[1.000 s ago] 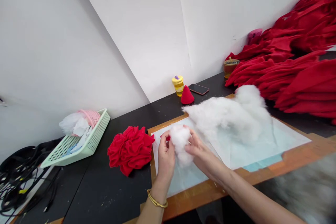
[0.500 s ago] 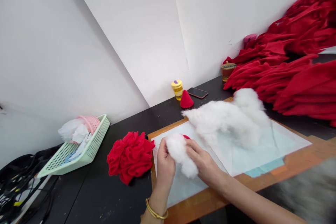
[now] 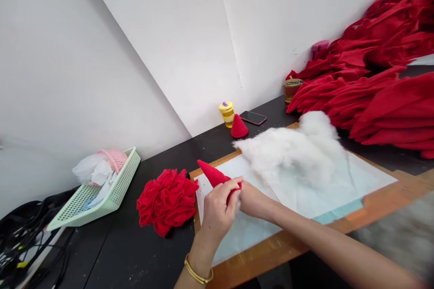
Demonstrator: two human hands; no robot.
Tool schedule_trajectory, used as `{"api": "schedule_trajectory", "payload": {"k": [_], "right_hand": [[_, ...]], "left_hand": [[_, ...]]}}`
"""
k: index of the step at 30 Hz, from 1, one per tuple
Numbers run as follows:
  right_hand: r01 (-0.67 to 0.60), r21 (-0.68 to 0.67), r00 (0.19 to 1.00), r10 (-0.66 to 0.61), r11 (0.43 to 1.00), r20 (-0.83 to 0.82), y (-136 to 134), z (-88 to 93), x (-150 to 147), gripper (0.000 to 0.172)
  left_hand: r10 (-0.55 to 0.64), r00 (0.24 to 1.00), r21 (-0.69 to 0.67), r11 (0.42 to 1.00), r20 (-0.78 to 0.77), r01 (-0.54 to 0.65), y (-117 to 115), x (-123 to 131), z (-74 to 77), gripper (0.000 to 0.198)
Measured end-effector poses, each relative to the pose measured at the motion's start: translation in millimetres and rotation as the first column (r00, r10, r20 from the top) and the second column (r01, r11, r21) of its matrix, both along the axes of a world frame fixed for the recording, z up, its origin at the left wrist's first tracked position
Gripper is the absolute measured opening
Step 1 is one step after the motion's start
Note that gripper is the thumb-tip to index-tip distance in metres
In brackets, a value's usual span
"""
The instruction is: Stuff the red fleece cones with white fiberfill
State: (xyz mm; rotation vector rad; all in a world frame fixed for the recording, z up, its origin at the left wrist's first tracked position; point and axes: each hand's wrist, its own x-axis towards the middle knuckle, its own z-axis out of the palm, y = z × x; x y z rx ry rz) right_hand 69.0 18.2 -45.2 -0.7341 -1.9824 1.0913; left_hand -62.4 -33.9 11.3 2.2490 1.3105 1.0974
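My left hand (image 3: 219, 205), with a gold bangle (image 3: 198, 273) at its wrist, is closed around the open end of a red cloth cone (image 3: 212, 174). The cone's tip points up and to the left. My right hand (image 3: 252, 199) is pressed to the cone's open end; its fingers are hidden behind my left hand and the cloth. The wad of white stuffing is largely out of sight there. A loose heap of white fibre stuffing (image 3: 288, 149) lies on the white sheet (image 3: 366, 176) beyond my hands. Left of them sits a bunch of gathered red cloth (image 3: 166, 201).
A finished-looking red cone (image 3: 239, 127) stands by a yellow-lidded cup (image 3: 227, 115) and a phone (image 3: 253, 118). Red cloth pieces (image 3: 383, 104) are piled at right. A pale green basket (image 3: 115, 194) and black cables (image 3: 30, 244) are at left. The brown board (image 3: 271, 257) edges the sheet.
The white wad, held between both hands before, is now mostly hidden at the cone's open end. The cone has come into view, tip up-left, in my left hand; my right hand has moved against its opening.
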Motion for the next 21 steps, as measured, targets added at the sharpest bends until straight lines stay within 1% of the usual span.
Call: {"api": "schedule_trajectory", "payload": {"k": [2, 4, 6, 7, 8, 9, 12, 14, 16, 18, 20, 21], "right_hand": [[-0.049, -0.087, 0.998, 0.046, 0.995, -0.035, -3, 3.0, 7, 0.016], [-0.126, -0.204, 0.987, 0.103, 0.971, -0.121, -9, 6.4, 16, 0.026], [-0.244, -0.336, 0.945, 0.144, 0.91, -0.295, -17, 9.7, 23, 0.038], [-0.298, -0.375, 0.914, 0.148, 0.878, -0.379, -21, 11.2, 25, 0.04], [-0.329, -0.394, 0.888, 0.139, 0.858, -0.438, -24, 12.5, 25, 0.039], [-0.323, -0.4, 0.877, 0.112, 0.858, -0.468, -26, 13.9, 24, 0.034], [-0.167, -0.395, 0.89, -0.034, 0.903, -0.454, -28, 18.9, 17, 0.013], [-0.102, -0.413, 0.881, -0.11, 0.905, -0.459, -26, 23.3, 13, 0.022], [-0.103, -0.43, 0.876, -0.124, 0.897, -0.467, -24, 27.5, 11, 0.026], [-0.119, -0.468, 0.866, -0.139, 0.876, -0.481, -24, 29.8, 9, 0.026], [-0.127, -0.505, 0.848, -0.171, 0.854, -0.502, -26, 30.1, 7, 0.029], [-0.121, -0.508, 0.836, -0.189, 0.853, -0.515, -27, 29.9, 5, 0.032]], "left_hand": [[0.017, 0.997, 0.11, 0.994, -0.07, -0.009, -3, -4, -6.8, 0.02], [0.047, 0.996, 0.176, 0.984, -0.08, -0.032, -5, -8, -12.7, 0.02], [0.067, 0.997, 0.187, 0.981, -0.038, -0.059, -8, -10, -15.0, 0.02], [0.079, 0.997, 0.166, 0.983, 0.007, -0.079, -9, -9, -14.3, 0.019], [0.093, 0.993, 0.131, 0.986, 0.065, -0.101, -10, -8, -12.3, 0.018], [0.107, 0.986, 0.088, 0.989, 0.129, -0.118, -11, -5, -9.3, 0.016], [0.124, 0.954, -0.057, 0.992, 0.274, -0.113, -14, 4, 3.3, 0.015], [0.097, 0.95, -0.107, 0.992, 0.298, -0.067, -17, 11, 11.5, 0.016], [0.032, 0.971, -0.11, 0.994, 0.238, -0.006, -20, 17, 16.8, 0.019], [-0.038, 0.994, -0.065, 0.997, 0.104, 0.045, -24, 21, 17.9, 0.025], [-0.058, 0.997, -0.008, 0.998, -0.051, 0.057, -31, 24, 14.9, 0.03], [-0.056, 0.992, 0.026, 0.998, -0.112, 0.059, -36, 24, 12.3, 0.033]]}}
